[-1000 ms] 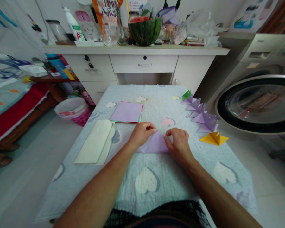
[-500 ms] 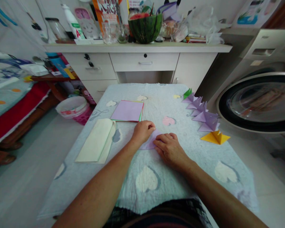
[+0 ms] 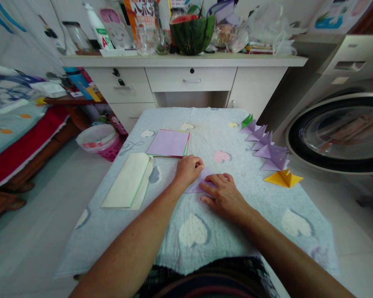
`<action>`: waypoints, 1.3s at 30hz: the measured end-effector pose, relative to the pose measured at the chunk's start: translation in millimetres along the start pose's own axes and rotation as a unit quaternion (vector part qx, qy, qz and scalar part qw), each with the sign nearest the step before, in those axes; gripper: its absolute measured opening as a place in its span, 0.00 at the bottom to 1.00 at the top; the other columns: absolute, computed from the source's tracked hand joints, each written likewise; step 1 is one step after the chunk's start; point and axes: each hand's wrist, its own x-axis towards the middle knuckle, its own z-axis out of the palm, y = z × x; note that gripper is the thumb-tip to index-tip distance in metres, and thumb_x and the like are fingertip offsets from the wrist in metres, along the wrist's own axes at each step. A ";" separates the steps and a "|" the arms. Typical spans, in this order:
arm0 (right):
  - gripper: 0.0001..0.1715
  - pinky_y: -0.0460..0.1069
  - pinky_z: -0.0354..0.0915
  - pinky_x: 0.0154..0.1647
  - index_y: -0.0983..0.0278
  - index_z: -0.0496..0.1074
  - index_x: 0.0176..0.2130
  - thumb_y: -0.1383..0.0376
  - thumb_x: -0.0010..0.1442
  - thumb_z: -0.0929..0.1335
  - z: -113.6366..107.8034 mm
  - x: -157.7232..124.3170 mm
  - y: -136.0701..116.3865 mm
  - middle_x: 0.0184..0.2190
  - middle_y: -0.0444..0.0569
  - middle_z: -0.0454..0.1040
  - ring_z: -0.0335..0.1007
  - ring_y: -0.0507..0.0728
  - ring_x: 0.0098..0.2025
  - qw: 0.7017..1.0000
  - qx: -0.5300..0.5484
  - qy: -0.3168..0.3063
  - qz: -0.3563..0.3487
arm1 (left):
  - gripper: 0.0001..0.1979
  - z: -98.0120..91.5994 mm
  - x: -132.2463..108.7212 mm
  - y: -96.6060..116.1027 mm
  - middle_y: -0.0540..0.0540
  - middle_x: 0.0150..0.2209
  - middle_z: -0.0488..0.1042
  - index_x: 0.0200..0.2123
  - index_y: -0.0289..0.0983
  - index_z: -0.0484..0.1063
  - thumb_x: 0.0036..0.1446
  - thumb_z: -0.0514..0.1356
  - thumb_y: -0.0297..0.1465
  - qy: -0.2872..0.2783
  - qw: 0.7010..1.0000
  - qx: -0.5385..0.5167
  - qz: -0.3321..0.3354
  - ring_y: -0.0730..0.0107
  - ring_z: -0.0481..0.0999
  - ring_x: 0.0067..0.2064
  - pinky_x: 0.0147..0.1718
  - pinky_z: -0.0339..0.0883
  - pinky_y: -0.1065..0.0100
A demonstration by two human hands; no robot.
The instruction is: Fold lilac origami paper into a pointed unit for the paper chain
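A folded piece of purple origami paper (image 3: pixel 194 187) lies on the cloth-covered table, partly hidden under both hands. My left hand (image 3: pixel 189 169) has its fingers curled together at the paper's upper edge, pinching it. Across the right part of the paper rests my right hand (image 3: pixel 225 192), fingers stretched out and thumb apart, pressing from above rather than gripping. Beyond my left hand sits a stack of square coloured paper (image 3: pixel 168 143), purple on top.
A pale folded paper (image 3: pixel 126 182) lies to the left. Folded purple pieces (image 3: pixel 269 151) form a row at the right, with a green piece (image 3: pixel 247 120) behind and a yellow one (image 3: pixel 284 178) in front. A white cabinet (image 3: pixel 191 80) stands beyond the table (image 3: pixel 236 236).
The thumb of my right hand has spread away from its fingers, and that hand has eased slightly on the paper. My left hand stays at the upper edge. The view has shifted a little.
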 end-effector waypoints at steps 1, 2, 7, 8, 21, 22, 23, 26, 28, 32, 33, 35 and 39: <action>0.19 0.61 0.51 0.52 0.58 0.73 0.51 0.54 0.64 0.66 0.0 0.0 -0.2 0.49 0.55 0.71 0.63 0.64 0.49 1.000 -0.001 0.000 0.000 | 0.04 0.2 -0.6 0.1 0.48 0.30 0.75 0.28 0.39 0.77 0.54 0.61 0.29 0.002 1.000 0.004 0.001 0.67 0.72 0.35 0.40 0.63 0.66; 0.19 0.61 0.51 0.52 0.58 0.73 0.51 0.55 0.64 0.66 -0.1 0.1 -0.4 0.49 0.55 0.71 0.63 0.64 0.49 1.000 -0.001 0.001 0.000 | 0.04 0.4 -1.1 0.2 0.48 0.30 0.75 0.29 0.39 0.76 0.54 0.61 0.30 0.003 1.000 0.007 0.003 0.67 0.72 0.35 0.40 0.63 0.66; 0.18 0.62 0.52 0.53 0.59 0.74 0.50 0.56 0.63 0.67 0.1 0.6 -0.5 0.48 0.56 0.72 0.64 0.64 0.49 1.000 0.000 0.010 -0.009 | 0.04 0.8 -3.1 0.5 0.48 0.31 0.75 0.29 0.39 0.76 0.55 0.61 0.30 0.006 1.000 0.024 0.013 0.66 0.72 0.36 0.41 0.62 0.65; 0.18 0.63 0.53 0.53 0.59 0.74 0.50 0.56 0.63 0.67 0.4 0.6 -0.6 0.48 0.56 0.72 0.64 0.64 0.49 1.000 0.000 0.012 -0.009 | 0.04 1.0 -3.2 0.4 0.48 0.32 0.75 0.30 0.39 0.76 0.55 0.61 0.30 0.006 1.000 0.026 0.014 0.66 0.72 0.37 0.42 0.62 0.65; 0.24 0.70 0.48 0.62 0.59 0.74 0.51 0.51 0.59 0.69 -1.2 -4.5 -6.2 0.51 0.57 0.71 0.65 0.67 0.51 0.998 -0.050 -0.016 -0.018 | 0.06 1.2 -5.7 4.6 0.46 0.34 0.75 0.32 0.39 0.74 0.58 0.57 0.28 0.009 0.995 0.092 0.028 0.64 0.71 0.39 0.42 0.61 0.64; 0.24 0.71 0.48 0.62 0.59 0.74 0.52 0.51 0.59 0.69 -1.2 -4.7 -6.1 0.52 0.57 0.71 0.64 0.67 0.52 0.998 -0.049 -0.017 -0.017 | 0.06 1.1 -6.1 5.5 0.46 0.34 0.75 0.33 0.39 0.73 0.59 0.56 0.28 0.010 0.994 0.101 0.030 0.64 0.71 0.39 0.42 0.60 0.63; 0.25 0.71 0.48 0.62 0.59 0.73 0.52 0.51 0.60 0.69 -1.1 -4.9 -6.0 0.52 0.57 0.70 0.64 0.67 0.53 0.998 -0.049 -0.019 -0.017 | 0.06 1.0 -6.5 6.4 0.46 0.34 0.75 0.33 0.39 0.73 0.59 0.56 0.28 0.010 0.993 0.110 0.033 0.63 0.71 0.40 0.42 0.60 0.63; 0.26 0.71 0.48 0.62 0.59 0.72 0.54 0.51 0.60 0.68 -0.8 -5.6 -5.9 0.54 0.57 0.69 0.63 0.68 0.54 0.998 -0.050 -0.028 -0.016 | 0.07 1.9 -7.9 8.6 0.44 0.35 0.74 0.34 0.39 0.73 0.61 0.55 0.29 0.013 0.990 0.137 0.041 0.60 0.70 0.41 0.43 0.60 0.62; 0.27 0.71 0.48 0.62 0.59 0.72 0.55 0.50 0.60 0.68 -0.9 -6.0 -6.3 0.54 0.57 0.69 0.63 0.68 0.54 0.998 -0.052 -0.035 -0.012 | 0.08 3.2 -9.1 9.8 0.43 0.36 0.74 0.36 0.38 0.73 0.62 0.54 0.29 0.015 0.987 0.154 0.044 0.59 0.70 0.42 0.43 0.60 0.61; 0.28 0.71 0.49 0.62 0.59 0.70 0.57 0.50 0.61 0.67 -2.0 -6.4 -8.1 0.56 0.58 0.68 0.62 0.69 0.56 0.998 -0.049 -0.044 -0.003 | 0.09 3.8 -11.1 13.8 0.41 0.37 0.73 0.37 0.37 0.73 0.63 0.52 0.29 0.017 0.982 0.182 0.041 0.56 0.70 0.43 0.42 0.60 0.59; 0.28 0.70 0.49 0.62 0.59 0.70 0.57 0.50 0.61 0.67 -2.4 -6.5 -8.8 0.56 0.58 0.68 0.62 0.69 0.56 0.998 -0.048 -0.047 0.001 | 0.09 2.2 -11.4 15.5 0.41 0.37 0.73 0.38 0.37 0.72 0.63 0.52 0.28 0.017 0.980 0.192 0.040 0.56 0.70 0.43 0.42 0.60 0.59; 0.28 0.70 0.48 0.62 0.58 0.70 0.57 0.50 0.61 0.67 -3.0 -6.5 -10.0 0.56 0.58 0.68 0.62 0.69 0.57 0.997 -0.048 -0.054 0.007 | 0.10 -4.4 -12.2 20.0 0.41 0.39 0.73 0.41 0.37 0.72 0.64 0.50 0.27 0.014 0.975 0.220 0.042 0.57 0.70 0.44 0.42 0.60 0.59; 0.28 0.70 0.48 0.63 0.57 0.70 0.57 0.49 0.62 0.66 -2.7 -6.6 -11.0 0.57 0.56 0.67 0.61 0.68 0.58 0.997 -0.048 -0.059 0.012 | 0.12 -30.8 -21.0 30.5 0.43 0.40 0.74 0.44 0.38 0.71 0.64 0.49 0.26 -0.004 0.965 0.257 0.050 0.57 0.71 0.44 0.42 0.60 0.58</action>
